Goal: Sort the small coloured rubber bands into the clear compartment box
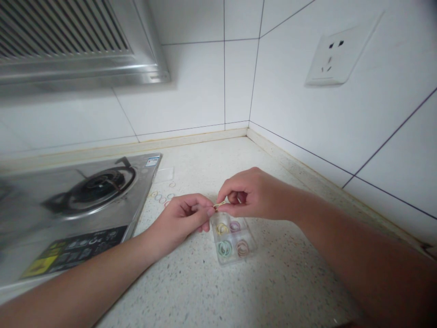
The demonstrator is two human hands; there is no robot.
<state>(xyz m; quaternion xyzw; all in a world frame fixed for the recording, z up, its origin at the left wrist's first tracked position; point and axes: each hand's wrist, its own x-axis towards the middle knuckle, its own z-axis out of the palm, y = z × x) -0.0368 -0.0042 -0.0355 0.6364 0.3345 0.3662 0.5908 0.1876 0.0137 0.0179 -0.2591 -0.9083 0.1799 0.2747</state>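
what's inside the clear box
In the clear box, yellow bands, purple bands, green bands and brown bands sit in separate compartments. The left hand and right hand partly cover its far end; what's behind is hidden.

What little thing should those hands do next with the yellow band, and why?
Probably lower the yellow band in with the other yellow bands: the left hand and right hand hold it by the clear box, where bands sit grouped by colour and the yellow ones look the best match.
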